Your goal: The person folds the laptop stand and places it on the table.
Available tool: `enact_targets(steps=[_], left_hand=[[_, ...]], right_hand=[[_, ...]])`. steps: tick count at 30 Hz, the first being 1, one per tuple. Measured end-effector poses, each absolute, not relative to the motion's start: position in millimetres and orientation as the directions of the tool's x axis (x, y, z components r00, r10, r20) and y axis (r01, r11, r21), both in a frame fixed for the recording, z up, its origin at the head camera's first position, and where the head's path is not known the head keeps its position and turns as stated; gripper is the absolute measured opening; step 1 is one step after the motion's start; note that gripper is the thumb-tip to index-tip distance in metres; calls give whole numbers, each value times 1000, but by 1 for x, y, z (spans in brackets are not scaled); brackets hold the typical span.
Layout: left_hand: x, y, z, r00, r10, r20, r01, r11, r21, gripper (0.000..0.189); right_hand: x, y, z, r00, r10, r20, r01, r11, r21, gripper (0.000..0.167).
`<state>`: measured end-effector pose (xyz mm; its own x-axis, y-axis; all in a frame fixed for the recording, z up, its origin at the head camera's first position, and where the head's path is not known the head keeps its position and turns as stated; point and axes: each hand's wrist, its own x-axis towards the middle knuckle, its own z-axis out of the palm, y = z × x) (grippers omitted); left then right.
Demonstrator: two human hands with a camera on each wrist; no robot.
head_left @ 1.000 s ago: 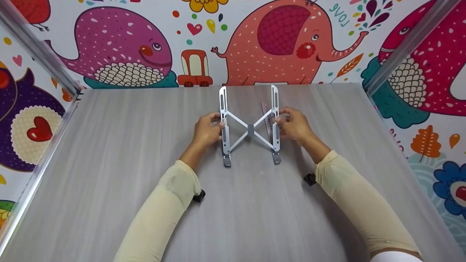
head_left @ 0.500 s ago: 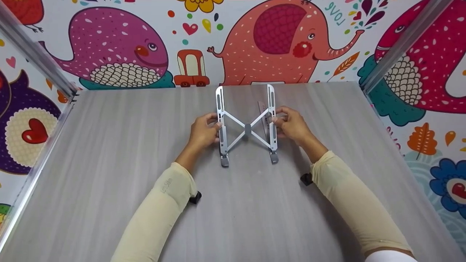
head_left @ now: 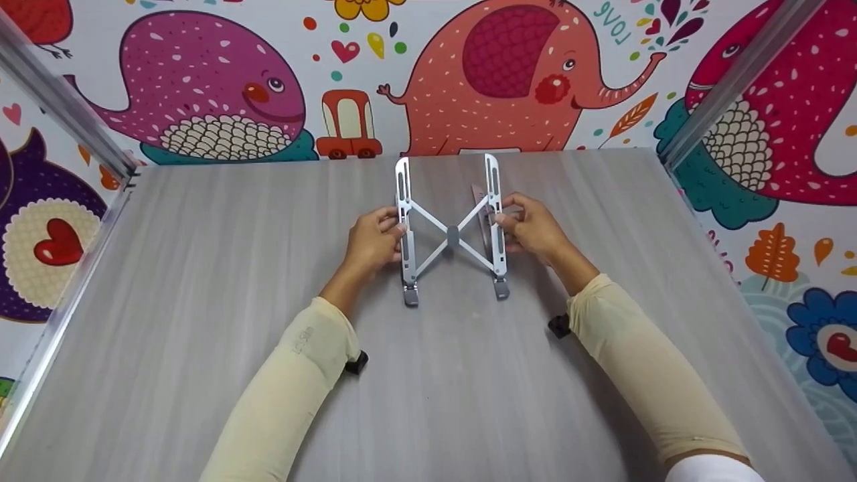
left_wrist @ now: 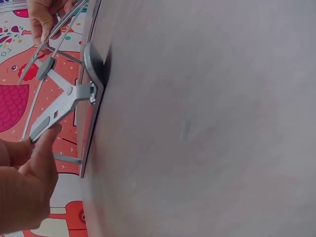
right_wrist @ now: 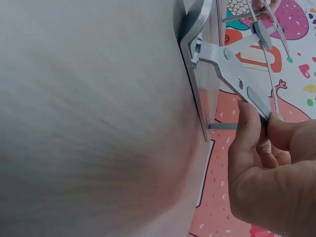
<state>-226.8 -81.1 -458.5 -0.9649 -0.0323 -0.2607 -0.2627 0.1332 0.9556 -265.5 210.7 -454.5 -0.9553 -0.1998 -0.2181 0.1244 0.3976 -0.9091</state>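
A silver folding laptop stand stands on the table, its crossed bars meeting at a grey hub between two slotted side arms. My left hand pinches the left arm near its middle, thumb on the near face. On the other side, my right hand grips the right arm between thumb and fingers. In the left wrist view, the stand's base rail lies along the tabletop while the slotted arm slopes up into the fingers. The right wrist view has the matching slotted arm held the same way, with a rounded front lip below.
The grey wood-grain table ends at a back wall printed with cartoon animals, close behind the stand. Metal posts rise at the back corners. Small black devices sit at both wrists.
The far ends of the stand's two arms are slightly closer together, the right one having shifted inward. Both hands keep their hold. The whole head view has drifted a little.
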Motion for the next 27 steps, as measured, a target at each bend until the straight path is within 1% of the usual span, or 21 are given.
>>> enact_targets(steps=[6, 13, 21, 27], left_hand=[[-227, -81, -459, -970, -28, -243, -244, 147, 958, 39], [-228, -79, -459, -971, -8, -240, -239, 119, 964, 39], [-229, -77, -459, -972, -5, -236, -234, 152, 960, 34], [-229, -74, -459, -972, -23, -235, -235, 170, 957, 35]], right_hand=[[-266, 209, -454, -954, -195, -228, 138, 392, -910, 24], [-267, 208, -454, -951, -202, -236, 144, 386, -911, 23], [-269, 206, -456, -947, -222, -231, 149, 332, -931, 19], [-269, 203, -454, -947, -210, -243, 156, 359, -920, 17]])
